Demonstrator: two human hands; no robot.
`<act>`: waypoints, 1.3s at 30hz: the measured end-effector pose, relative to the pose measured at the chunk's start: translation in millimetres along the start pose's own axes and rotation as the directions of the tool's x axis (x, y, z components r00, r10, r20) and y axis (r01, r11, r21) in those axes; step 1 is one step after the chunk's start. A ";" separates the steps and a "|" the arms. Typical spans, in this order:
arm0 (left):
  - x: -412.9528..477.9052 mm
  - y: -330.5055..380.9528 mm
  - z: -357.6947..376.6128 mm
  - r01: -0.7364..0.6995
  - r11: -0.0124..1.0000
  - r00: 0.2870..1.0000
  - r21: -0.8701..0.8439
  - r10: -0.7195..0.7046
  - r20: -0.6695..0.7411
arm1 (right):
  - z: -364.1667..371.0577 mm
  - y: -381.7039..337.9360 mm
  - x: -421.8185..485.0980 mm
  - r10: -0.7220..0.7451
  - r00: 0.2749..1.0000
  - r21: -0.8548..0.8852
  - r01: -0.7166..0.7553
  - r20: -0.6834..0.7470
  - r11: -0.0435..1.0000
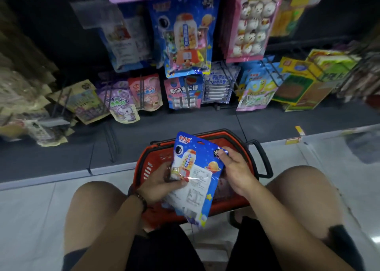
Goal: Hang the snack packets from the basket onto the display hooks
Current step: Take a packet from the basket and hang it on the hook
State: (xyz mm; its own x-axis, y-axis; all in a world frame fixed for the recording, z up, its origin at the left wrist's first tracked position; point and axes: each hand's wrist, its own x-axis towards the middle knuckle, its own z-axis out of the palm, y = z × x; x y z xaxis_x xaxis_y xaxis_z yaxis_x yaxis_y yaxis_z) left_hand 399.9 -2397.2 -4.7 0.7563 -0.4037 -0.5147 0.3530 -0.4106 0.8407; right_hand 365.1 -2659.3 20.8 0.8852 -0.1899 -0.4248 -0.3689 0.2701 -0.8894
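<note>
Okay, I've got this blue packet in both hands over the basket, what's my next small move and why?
Probably lift the blue packet toward the matching blue packets hanging straight ahead, top edge first. The left hand and right hand both grip it above the red basket, so it looks ready to hang.

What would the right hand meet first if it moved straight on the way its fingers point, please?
The right hand already pinches the top corner of the blue packet. Beyond that, its line crosses the far rim of the red basket toward the pink packet on the low hook; depth is unclear.
</note>
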 end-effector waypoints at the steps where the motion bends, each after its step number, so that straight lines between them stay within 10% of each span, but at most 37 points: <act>1: -1.8 0.2 2.0 -0.001 0.998 1.000 -0.066 0.002 0.013 | -0.4 -4.9 -5.3 -0.025 1.000 0.024 0.025 -0.018 0.999; 5: -9.1 0.0 19.3 -0.091 0.968 0.989 -0.232 0.060 -0.137 | -12.0 -9.6 -12.3 0.005 0.996 0.090 0.003 -0.086 0.996; 11: -21.5 13.7 38.4 -0.177 0.927 0.942 -0.331 0.062 -0.331 | -23.6 12.2 -28.6 0.058 0.951 -0.063 -0.040 0.303 0.997; 18: -16.9 5.3 50.6 -0.191 0.978 0.824 0.084 0.206 -0.528 | -7.5 19.4 -33.4 -0.102 0.990 -0.071 0.110 0.100 0.991; 20: -20.9 0.5 63.4 -0.175 0.949 0.836 0.264 0.284 -0.469 | -1.5 22.3 -35.0 -0.192 0.981 -0.137 0.190 -0.007 0.972; 24: -26.6 9.6 91.2 -0.235 0.956 0.962 -0.176 0.204 -0.180 | 9.7 30.8 -42.3 -0.363 0.924 -0.409 0.378 0.116 0.831; 29: -25.0 14.6 69.2 -0.202 0.912 0.957 -0.357 0.106 -0.271 | 13.1 32.5 -49.7 -0.364 0.886 -0.453 0.460 0.286 0.764; 35: -24.9 8.8 47.5 -0.118 0.912 0.965 -0.392 0.013 -0.260 | -13.6 16.0 -23.2 -0.352 0.932 -0.490 0.270 -0.084 0.829; 39: -25.6 14.4 45.6 -0.175 0.902 0.973 -0.394 0.098 -0.207 | -19.6 2.5 -15.6 -0.070 0.992 -0.135 0.055 -0.108 0.989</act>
State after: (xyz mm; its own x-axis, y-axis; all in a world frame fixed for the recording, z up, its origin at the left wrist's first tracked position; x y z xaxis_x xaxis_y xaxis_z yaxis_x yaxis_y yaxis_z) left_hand 360.5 -2430.1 12.9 0.8847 -0.2644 -0.3839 0.4036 0.0225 0.9146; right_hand 344.7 -2674.1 21.8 0.8730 -0.3087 -0.3776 -0.3547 0.1296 -0.9259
